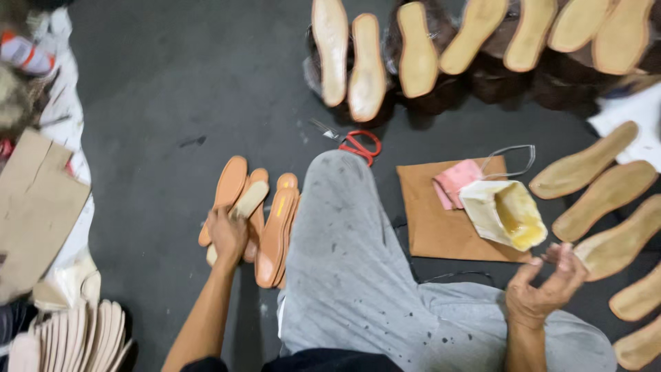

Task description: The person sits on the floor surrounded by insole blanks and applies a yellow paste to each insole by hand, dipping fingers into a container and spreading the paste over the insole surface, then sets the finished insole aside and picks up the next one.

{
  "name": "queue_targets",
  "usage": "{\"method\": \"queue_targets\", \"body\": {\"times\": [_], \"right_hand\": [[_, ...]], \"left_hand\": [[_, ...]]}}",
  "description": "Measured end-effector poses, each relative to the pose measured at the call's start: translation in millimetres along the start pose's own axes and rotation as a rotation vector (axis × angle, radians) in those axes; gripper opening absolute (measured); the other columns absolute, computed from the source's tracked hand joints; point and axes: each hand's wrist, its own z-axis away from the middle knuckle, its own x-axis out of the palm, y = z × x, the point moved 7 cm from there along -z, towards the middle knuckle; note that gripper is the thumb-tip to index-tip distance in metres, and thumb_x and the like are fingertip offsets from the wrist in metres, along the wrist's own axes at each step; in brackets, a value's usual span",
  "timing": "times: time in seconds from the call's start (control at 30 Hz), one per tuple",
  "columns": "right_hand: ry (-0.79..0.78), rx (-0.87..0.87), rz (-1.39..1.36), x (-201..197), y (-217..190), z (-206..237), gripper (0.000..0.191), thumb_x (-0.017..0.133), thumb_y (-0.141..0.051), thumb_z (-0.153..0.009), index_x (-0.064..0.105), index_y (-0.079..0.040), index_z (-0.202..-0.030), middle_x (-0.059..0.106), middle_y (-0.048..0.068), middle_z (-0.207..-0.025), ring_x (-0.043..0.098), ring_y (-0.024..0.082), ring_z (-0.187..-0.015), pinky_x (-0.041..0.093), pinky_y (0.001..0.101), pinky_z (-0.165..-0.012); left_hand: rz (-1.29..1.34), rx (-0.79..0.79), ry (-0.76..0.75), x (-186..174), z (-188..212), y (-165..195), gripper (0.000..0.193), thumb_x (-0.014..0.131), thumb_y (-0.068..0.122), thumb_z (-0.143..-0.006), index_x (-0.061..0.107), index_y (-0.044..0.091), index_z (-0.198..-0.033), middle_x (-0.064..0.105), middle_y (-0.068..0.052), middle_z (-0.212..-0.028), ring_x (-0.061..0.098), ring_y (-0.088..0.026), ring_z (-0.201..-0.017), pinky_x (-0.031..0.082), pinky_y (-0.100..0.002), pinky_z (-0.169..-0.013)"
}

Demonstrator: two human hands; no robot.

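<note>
— What did we see, biggest first?
— Our grey-trousered leg (344, 262), then orange soles (265, 220) standing beside it

— And our hands?
— Left hand (227, 234) gripped a pale insole (246, 201) among them; right hand (547, 282) curled near the glue bag (506, 213), contents unclear

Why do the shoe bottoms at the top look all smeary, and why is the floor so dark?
In the head view, the pale soles along the top are streaked by motion blur; the right hand is blurred too, while the left hand on the orange insoles is a little sharper. The floor is dark grey and dimly lit, with no glare; the yellow-filled bag looks brightest.
</note>
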Motion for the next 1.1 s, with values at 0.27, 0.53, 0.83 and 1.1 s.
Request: {"method": "queue_targets", "body": {"times": [0.27,0.53,0.83,1.1], "right_hand": [[-0.047,-0.019,-0.002,5,-7,5,0.046,0.052,0.010,-0.109,0.045,0.006,-0.154,0.048,0.024,-0.135,0.057,0.032,-0.110,0.055,0.0383,-0.095],[-0.047,0.041,0.012,4,-3,3,0.049,0.055,0.012,-0.108,0.043,0.004,-0.155,0.049,0.021,-0.130,0.057,0.028,-0.105,0.053,0.0398,-0.097],[-0.327,0.151,0.149,26,-8,-34,0.057,0.069,-0.011,-0.096,0.053,-0.002,-0.151,0.046,0.027,-0.144,0.047,0.043,-0.132,0.042,0.0513,-0.110],[-0.597,-0.071,0.326,64,-8,-74,0.054,0.060,-0.055,-0.094,0.080,-0.015,-0.124,0.013,0.025,-0.169,0.008,0.052,-0.152,0.016,0.0629,-0.118]], "left_hand": [[-0.103,-0.199,-0.045,15,-14,-53,0.065,0.075,0.037,-0.088,0.055,0.006,-0.142,0.057,-0.023,-0.138,0.050,-0.045,-0.128,0.037,-0.057,-0.114],[0.759,-0.216,-0.263,13,-25,-15,0.062,0.077,0.022,-0.090,0.049,0.004,-0.142,0.062,-0.013,-0.121,0.064,-0.023,-0.107,0.055,-0.036,-0.093],[1.999,-0.227,-0.964,-16,22,137,0.070,0.067,0.040,-0.103,0.032,0.005,-0.153,0.053,-0.014,-0.113,0.053,-0.018,-0.081,0.051,-0.029,-0.068],[2.656,-0.380,-1.478,-27,88,248,0.078,0.065,0.030,-0.104,0.025,0.000,-0.163,0.037,-0.030,-0.155,0.054,-0.036,-0.121,0.058,-0.031,-0.064]]}}
